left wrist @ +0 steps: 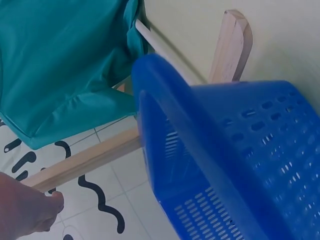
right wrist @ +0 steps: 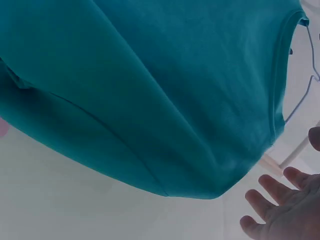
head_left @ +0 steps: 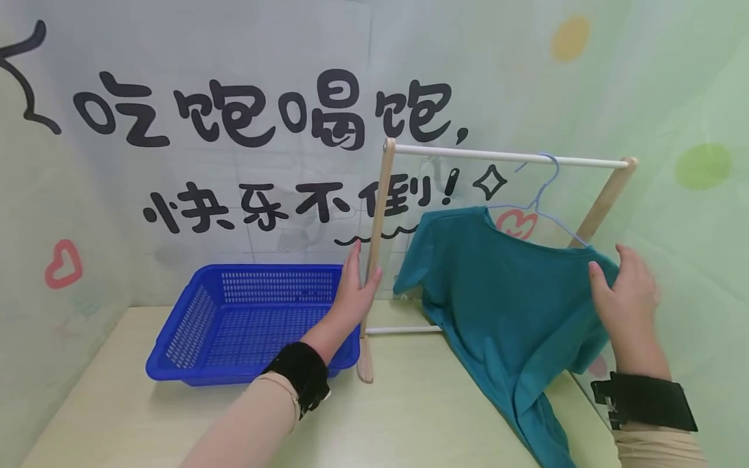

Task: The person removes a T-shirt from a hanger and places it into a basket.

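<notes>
A teal short-sleeved shirt [head_left: 509,292] hangs on a thin blue wire hanger [head_left: 543,213], whose hook is over the white rod [head_left: 456,153] of a small wooden rack. The shirt's lower end trails over the table toward me. My left hand [head_left: 345,299] is at the rack's left post [head_left: 383,208], fingers straight and pointing up, thumb overlapping the post. Beside the shirt's right shoulder is my right hand [head_left: 630,302], thumb and fingers spread. In the right wrist view its fingers [right wrist: 274,189] are extended and hold nothing.
A blue perforated plastic basket [head_left: 199,325] stands left of the rack, close under my left forearm. The rack's foot [head_left: 365,365] and lower white rod [head_left: 404,329] are near the table. Printed cloth walls [head_left: 292,39] surround the pale tabletop [head_left: 398,416].
</notes>
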Motion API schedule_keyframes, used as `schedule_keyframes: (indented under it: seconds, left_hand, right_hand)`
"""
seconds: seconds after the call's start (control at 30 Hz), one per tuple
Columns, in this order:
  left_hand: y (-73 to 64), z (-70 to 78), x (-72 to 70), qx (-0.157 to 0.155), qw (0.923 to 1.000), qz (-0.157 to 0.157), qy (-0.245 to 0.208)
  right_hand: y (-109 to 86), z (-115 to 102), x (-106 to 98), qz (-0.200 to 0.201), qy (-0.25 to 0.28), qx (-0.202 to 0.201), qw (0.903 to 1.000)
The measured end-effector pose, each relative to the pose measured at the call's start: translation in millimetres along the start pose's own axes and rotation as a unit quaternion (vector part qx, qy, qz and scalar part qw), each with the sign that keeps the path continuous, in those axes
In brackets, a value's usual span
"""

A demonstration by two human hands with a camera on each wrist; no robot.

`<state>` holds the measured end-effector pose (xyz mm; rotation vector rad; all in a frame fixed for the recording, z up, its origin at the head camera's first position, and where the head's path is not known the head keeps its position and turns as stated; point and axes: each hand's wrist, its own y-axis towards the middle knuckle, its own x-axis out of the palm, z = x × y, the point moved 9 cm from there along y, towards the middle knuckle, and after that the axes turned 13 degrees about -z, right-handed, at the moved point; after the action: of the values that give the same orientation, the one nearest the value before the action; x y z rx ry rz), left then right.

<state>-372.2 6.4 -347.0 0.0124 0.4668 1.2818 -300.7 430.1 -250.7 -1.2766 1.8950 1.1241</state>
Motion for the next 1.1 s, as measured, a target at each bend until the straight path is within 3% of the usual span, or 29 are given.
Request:
schedule_keyframes:
  seconds: [0.43, 0.77, 1.1]
  left_hand:
    - [19.4, 1.0, 13.6, -0.014, 0.9994, -0.022, -0.024]
    - [23.5, -1.2, -3.9, -0.021, 0.9982, 0.052, 0.019]
    - [25.1, -2.9, -5.4, -0.025, 0.9966, 0.062, 0.047]
  right_hand:
    - [1.8, -2, 5, -0.011, -0.018, -0.007, 0.9997]
    - [20.0, -5, 19, -0.039, -0.014, 0.008, 0.9991]
    - [14.3, -14, 14, 0.012, 0.025, -0.010, 0.9996]
